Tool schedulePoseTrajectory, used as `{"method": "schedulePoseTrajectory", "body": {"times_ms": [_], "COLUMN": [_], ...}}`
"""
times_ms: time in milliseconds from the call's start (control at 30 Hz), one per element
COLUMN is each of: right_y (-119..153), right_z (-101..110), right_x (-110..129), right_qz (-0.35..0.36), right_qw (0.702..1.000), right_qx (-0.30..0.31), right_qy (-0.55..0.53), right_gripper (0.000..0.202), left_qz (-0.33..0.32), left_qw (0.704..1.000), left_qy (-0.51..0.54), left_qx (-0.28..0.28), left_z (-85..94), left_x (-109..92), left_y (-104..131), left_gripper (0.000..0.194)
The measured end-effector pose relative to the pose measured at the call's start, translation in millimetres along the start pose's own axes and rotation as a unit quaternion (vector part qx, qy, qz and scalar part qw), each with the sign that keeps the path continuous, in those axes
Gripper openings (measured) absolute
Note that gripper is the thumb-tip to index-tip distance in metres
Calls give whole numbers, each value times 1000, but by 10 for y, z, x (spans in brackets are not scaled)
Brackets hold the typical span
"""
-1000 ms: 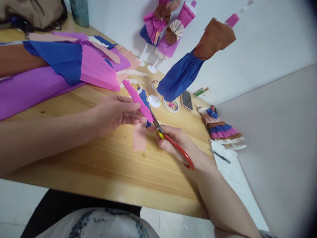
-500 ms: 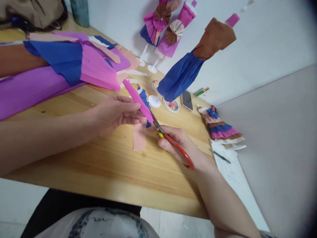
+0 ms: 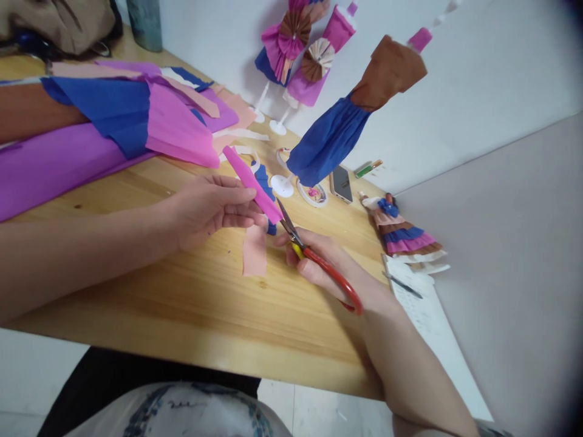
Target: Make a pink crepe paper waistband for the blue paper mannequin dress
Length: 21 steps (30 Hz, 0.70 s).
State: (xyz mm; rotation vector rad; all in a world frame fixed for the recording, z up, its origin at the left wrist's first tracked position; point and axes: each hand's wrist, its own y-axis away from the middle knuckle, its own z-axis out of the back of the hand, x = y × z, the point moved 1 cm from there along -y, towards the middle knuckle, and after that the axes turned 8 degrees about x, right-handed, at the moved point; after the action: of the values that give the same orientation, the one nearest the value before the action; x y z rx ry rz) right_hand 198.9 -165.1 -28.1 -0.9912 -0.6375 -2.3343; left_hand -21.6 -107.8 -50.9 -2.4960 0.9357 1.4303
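Note:
Between thumb and fingers, my left hand [image 3: 228,203] pinches a narrow folded strip of bright pink crepe paper [image 3: 252,185]. My right hand [image 3: 325,258] grips red-handled scissors [image 3: 330,273], their dark blades parted at the lower right end of the strip. Below the strip lies a peach paper piece [image 3: 254,252] on the wooden table. A scrap of blue paper [image 3: 263,177] is partly hidden behind the strip. Just beyond stands a small dress form in a brown bodice and blue skirt [image 3: 334,139], on a round white base.
Layered crepe paper sheets [image 3: 113,112] cover the left side. Two more dressed forms [image 3: 314,60] stand by the wall. Tape rolls [image 3: 313,193], a phone [image 3: 341,184], a tiered dress doll [image 3: 405,227] and a notebook with a pen [image 3: 414,303] lie rightward.
The scissor blades have opened wider at the strip's end, and the handles have shifted slightly right. My left hand keeps its pinch on the strip. The whole view has shifted a little.

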Motion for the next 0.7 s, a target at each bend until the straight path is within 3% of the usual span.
{"method": "schedulePoseTrajectory", "body": {"times_ms": [700], "right_y": [6], "right_z": [3], "right_x": [19], "right_qz": [1], "right_qw": [1000], "right_qx": [-6], "right_qy": [-23], "right_gripper": [68], "left_qz": [3], "left_qw": [1000], "left_qy": [0], "left_qx": [10], "left_z": [24], "left_x": [10], "left_y": [-10], "left_gripper": [21]}}
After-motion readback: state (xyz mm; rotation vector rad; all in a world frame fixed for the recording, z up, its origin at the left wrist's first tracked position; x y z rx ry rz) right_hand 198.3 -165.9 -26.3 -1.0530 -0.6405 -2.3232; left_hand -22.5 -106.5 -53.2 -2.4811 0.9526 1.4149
